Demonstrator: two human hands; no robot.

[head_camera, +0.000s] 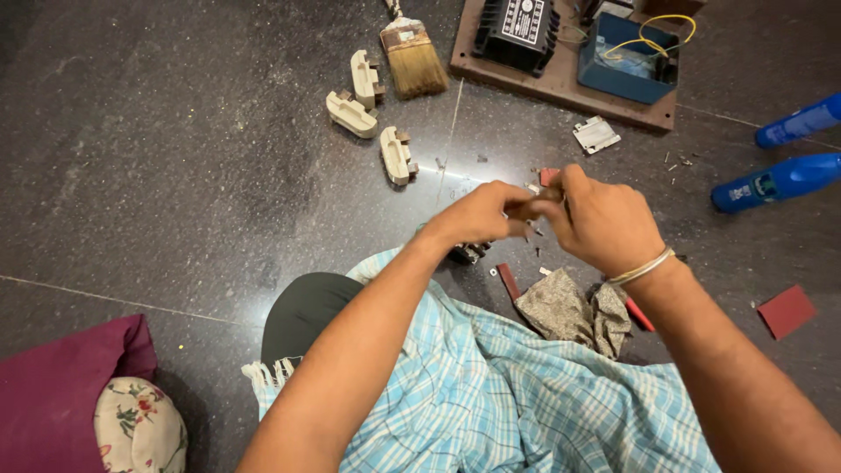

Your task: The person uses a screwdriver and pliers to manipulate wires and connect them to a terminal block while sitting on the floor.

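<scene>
My left hand (480, 213) and my right hand (603, 221) meet above the dark stone floor, both pinching a small brownish part (533, 207) held between their fingertips. What the part is cannot be told. A metal bangle (641, 267) circles my right wrist. Just under my left hand lies a small dark component (469, 253). Below the hands, a grey crumpled rag (571, 311) rests at the edge of the blue checked cloth (491, 385) over my legs.
Three cream plastic blocks (366, 105) and a paintbrush (412, 57) lie at the far left. A brown board (561, 83) carries a black unit and a blue box with yellow wire. Two blue bottles (775, 180), a metal plate (596, 134), red sandpaper (787, 310) and loose screws lie right.
</scene>
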